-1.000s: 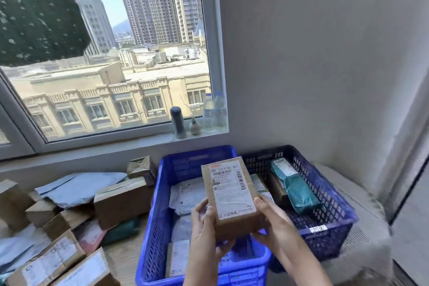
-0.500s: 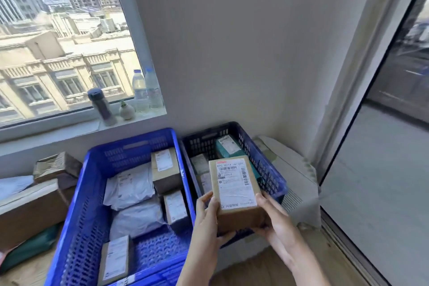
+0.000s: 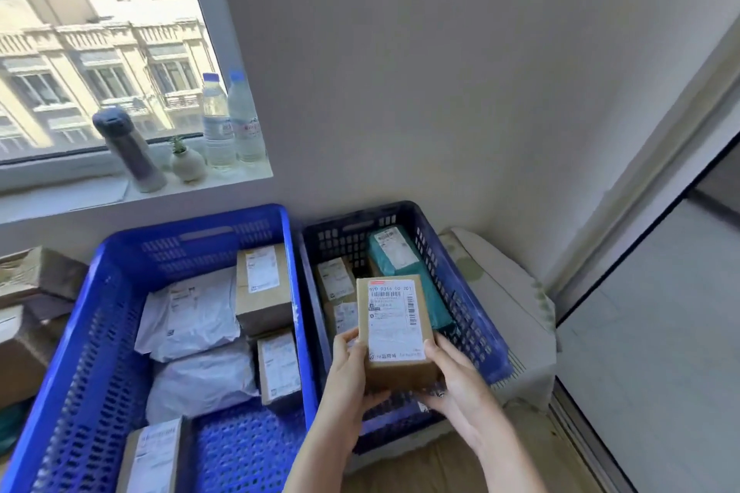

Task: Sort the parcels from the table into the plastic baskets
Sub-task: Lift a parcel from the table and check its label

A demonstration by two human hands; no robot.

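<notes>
I hold a small brown cardboard parcel with a white shipping label, above the near end of the dark blue basket. My left hand grips its left lower side, my right hand grips its right lower side and bottom. Inside the dark blue basket lie a teal-wrapped parcel and small brown boxes. The bright blue basket to its left holds white mailer bags and several labelled brown boxes.
More cardboard parcels lie on the table at the far left. On the windowsill stand a grey flask, a small vase and two water bottles. A white cushioned thing sits right of the baskets; a glass door is on the right.
My view has swung right, away from the table's parcels. Both hands have carried the brown parcel from over the bright blue basket to over the dark blue basket, keeping the same hold.
</notes>
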